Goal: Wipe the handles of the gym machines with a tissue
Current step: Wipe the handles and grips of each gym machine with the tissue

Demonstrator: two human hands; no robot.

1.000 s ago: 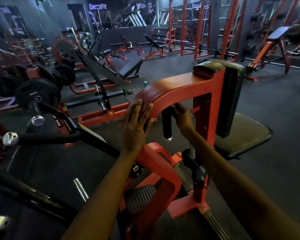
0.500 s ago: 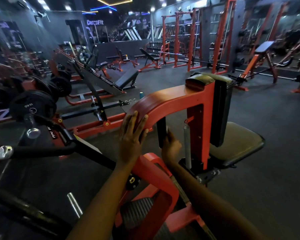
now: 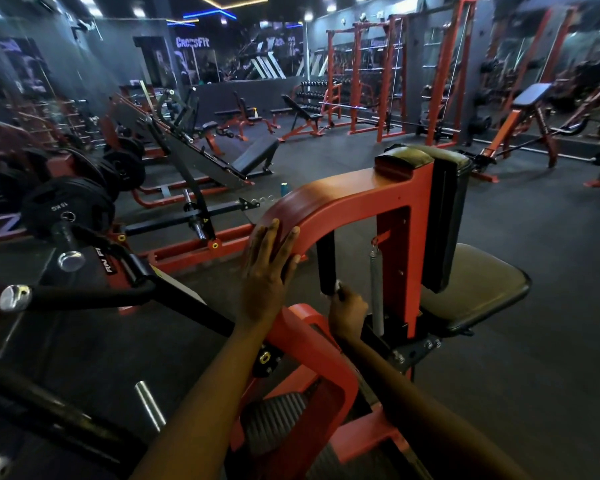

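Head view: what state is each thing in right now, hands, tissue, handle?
Left hand: flat, fingers straight, resting on the red arm.
Right hand: curled, pinching the tissue.
Tissue: pressed against the handle's bottom end.
Black handle: hanging upright under the red arm.
Seat: unoccupied.

You're in a commercial gym: red squat racks [image 3: 378, 81], weight plates [image 3: 66, 209], benches [image 3: 302, 116], a CrossFit sign [image 3: 192, 42].

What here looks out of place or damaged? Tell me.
Nothing stands out as damaged or spilled. The left hand lies flat on the red frame; the right hand holds a white tissue at the bottom of the black handle. A small blue can stands on the floor behind.
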